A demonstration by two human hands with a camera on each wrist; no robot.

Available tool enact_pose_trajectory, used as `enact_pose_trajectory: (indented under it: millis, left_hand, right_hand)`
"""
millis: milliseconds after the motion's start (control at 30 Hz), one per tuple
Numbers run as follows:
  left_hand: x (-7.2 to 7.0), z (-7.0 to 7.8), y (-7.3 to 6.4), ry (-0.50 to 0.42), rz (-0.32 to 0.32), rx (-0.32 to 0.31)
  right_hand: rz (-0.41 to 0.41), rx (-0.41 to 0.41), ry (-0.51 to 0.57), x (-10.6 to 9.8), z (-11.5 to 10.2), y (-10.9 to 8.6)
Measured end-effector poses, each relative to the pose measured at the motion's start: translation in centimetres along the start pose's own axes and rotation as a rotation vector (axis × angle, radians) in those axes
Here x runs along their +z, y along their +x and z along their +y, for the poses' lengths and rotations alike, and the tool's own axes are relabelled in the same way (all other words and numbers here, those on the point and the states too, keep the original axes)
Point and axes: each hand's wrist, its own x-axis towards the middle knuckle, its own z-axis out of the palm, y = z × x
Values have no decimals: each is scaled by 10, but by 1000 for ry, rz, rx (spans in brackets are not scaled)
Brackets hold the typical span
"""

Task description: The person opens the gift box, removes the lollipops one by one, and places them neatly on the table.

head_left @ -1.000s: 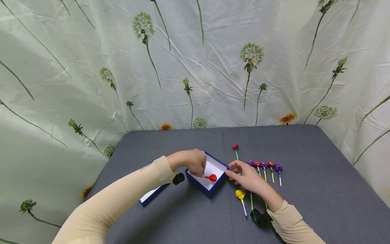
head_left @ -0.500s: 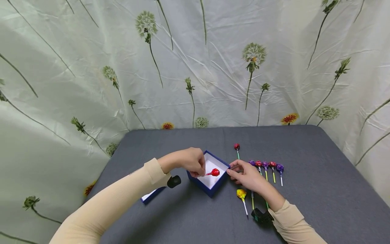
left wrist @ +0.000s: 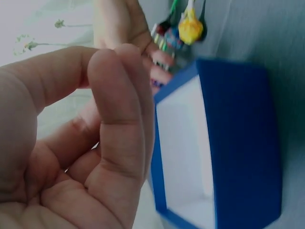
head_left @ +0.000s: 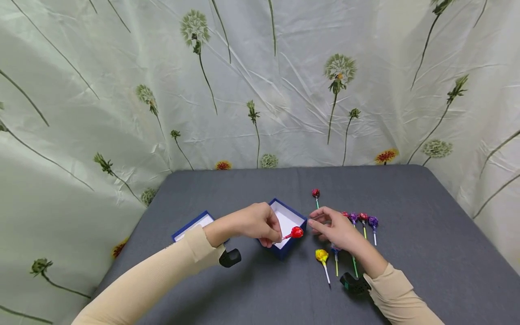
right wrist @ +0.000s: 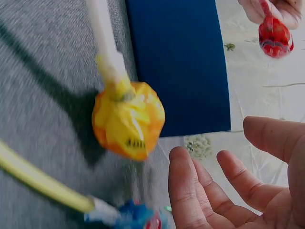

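Note:
My left hand (head_left: pixel 260 224) pinches a red-wrapped lollipop (head_left: pixel 297 232) by its stick, above the open blue box (head_left: pixel 289 248) with a white inside. From the right wrist view, the lollipop's red head (right wrist: pixel 275 38) hangs clear of the box wall (right wrist: pixel 176 67). Fingertips and thumb of the left hand (left wrist: pixel 109 124) meet in the left wrist view, where the lollipop itself is hidden. Beside the box's right corner, my right hand (head_left: pixel 336 228) has relaxed, parted fingers and holds nothing. A yellow lollipop (head_left: pixel 322 256) lies on the table just nearer than that hand.
The blue-edged box lid (head_left: pixel 195 225) lies left, partly behind the left arm. Right of the right hand, purple lollipops (head_left: pixel 373 222) and red lollipops (head_left: pixel 363 217) form a row. Another red lollipop (head_left: pixel 316 193) lies farther back. A blue-wrapped lollipop (right wrist: pixel 138 214) lies under the right hand.
My left hand has risen from inside the box and shifted right, carrying the red lollipop. My right hand has drawn slightly away from the box corner, its fingers spreading.

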Motion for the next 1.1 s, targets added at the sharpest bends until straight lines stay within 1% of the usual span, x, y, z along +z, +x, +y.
enact_pose_trajectory:
  millis: [200,333,467,733,933,1100]
  left_hand:
    - [18,3,-3,-83,17,9]
    - [29,3,-6,-144,16,35]
    - [40,3,-7,-208,19,57]
    - [62,2,-10,-342,26,36]
    - [79,-4,-10,-462,6,18]
    - [92,-11,-11,-541,0,8]
  right_hand:
    - [17,-17,-14,-15,2,-7]
    - [39,-29,-26,-27,3,-13]
    - [49,-34,-12,-38,5,-19]
    - [78,-41,-17,-53,8,-31]
    - [107,-36,-20,-64,13,-38]
    - [122,-44,-13,-72,18,-43]
